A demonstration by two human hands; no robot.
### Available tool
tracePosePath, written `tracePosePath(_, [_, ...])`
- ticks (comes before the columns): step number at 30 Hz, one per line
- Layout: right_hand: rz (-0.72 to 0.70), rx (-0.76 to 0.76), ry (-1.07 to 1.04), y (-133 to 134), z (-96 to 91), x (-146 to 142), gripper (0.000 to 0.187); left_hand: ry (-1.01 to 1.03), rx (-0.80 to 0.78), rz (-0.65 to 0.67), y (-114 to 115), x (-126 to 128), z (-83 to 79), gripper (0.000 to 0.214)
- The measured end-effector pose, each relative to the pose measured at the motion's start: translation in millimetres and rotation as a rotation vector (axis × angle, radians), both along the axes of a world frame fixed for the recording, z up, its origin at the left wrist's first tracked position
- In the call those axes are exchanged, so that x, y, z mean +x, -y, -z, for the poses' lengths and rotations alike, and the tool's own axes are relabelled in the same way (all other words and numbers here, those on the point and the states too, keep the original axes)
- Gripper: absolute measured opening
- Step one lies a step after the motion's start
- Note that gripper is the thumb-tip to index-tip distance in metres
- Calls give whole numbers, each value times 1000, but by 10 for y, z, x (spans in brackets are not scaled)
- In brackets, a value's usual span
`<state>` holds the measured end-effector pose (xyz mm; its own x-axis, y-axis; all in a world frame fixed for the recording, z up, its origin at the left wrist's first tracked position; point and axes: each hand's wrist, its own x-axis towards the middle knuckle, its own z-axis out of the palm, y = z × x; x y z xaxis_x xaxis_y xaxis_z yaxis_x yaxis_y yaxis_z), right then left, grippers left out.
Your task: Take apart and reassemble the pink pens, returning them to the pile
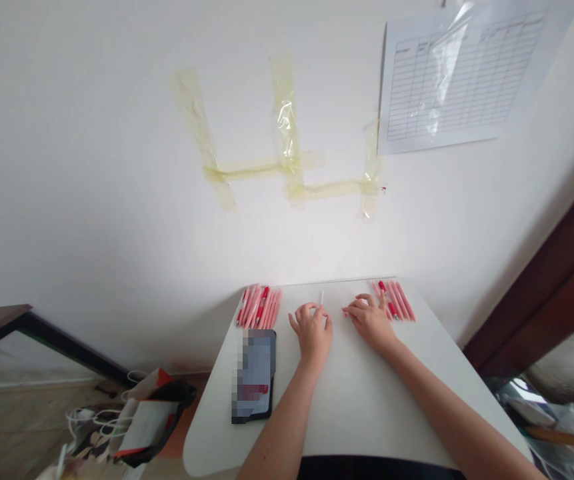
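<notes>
My left hand [311, 331] is over the middle of the white table, fingers curled. A thin whitish tube [322, 297] sticks up past its fingertips, pinched there as far as I can see; its lower end is hidden. To the right, my right hand [371, 323] has its thumb and forefinger pressed together at a tiny reddish bit, too small to name. Its other fingers lie close to a row of pink and red pens [399, 300] at the table's back right. At the back left lies a bunch of similar pens [261, 308], several with red parts.
A dark phone [259, 373], its screen partly blurred out, lies on the left of the white table [361, 413]. Behind rises a wall with yellowish tape strips [287, 120] and a printed sheet [461, 80]. Bags and cables [141, 420] are on the floor at left.
</notes>
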<state>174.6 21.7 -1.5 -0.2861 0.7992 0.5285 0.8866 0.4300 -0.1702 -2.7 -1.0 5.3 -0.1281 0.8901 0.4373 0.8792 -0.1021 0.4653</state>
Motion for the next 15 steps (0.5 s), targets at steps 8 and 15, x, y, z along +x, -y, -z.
tracePosePath(8, [-47, 9, -28, 4, -10, 16, 36, -8, -20, 28, 1, 7, 24, 11])
tracePosePath(15, [187, 145, -2, -62, 48, 149, 28, -88, -18, 37, 11, 92, 52, 10])
